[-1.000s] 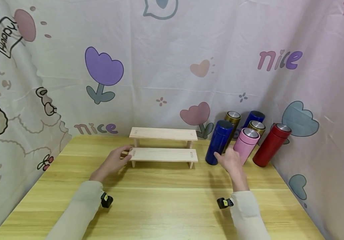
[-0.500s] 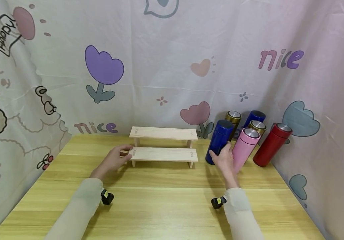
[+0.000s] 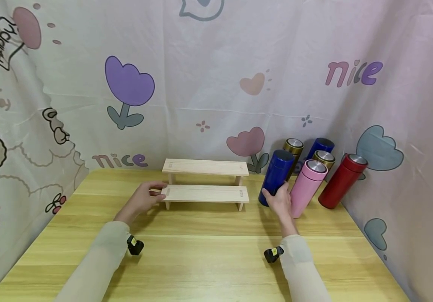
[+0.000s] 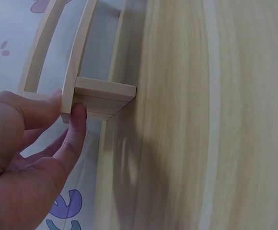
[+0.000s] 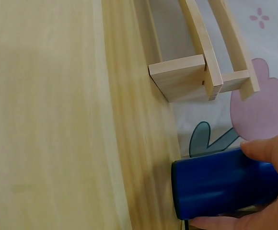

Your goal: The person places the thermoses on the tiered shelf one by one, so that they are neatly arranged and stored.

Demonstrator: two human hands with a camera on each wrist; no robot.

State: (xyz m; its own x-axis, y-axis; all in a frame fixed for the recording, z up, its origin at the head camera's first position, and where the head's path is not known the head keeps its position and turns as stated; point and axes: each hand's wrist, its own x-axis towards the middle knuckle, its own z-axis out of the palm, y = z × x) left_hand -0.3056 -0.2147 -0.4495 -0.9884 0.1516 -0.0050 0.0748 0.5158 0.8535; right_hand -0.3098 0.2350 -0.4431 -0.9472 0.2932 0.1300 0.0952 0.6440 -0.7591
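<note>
My left hand (image 3: 143,199) pinches the left end of the lower board of a two-tier wooden shelf (image 3: 206,193). In the left wrist view, the thumb (image 4: 38,109) lies on one face of the board and a finger on the other. My right hand (image 3: 281,203) grips the lower part of a blue thermos (image 3: 276,174), which stands upright to the right of the shelf. From the right wrist, the thumb shows on one side of the blue thermos (image 5: 220,182) and a finger on the opposite side, near its base.
Beside the held thermos stand a pink thermos (image 3: 307,188) and a red one (image 3: 342,182). Behind them are gold ones (image 3: 294,147) and another blue one (image 3: 322,145), partly hidden. A printed curtain (image 3: 201,75) hangs behind the wooden table (image 3: 201,260).
My right hand has moved left from in front of the pink thermos and closed round the blue thermos. The left hand keeps its place on the shelf.
</note>
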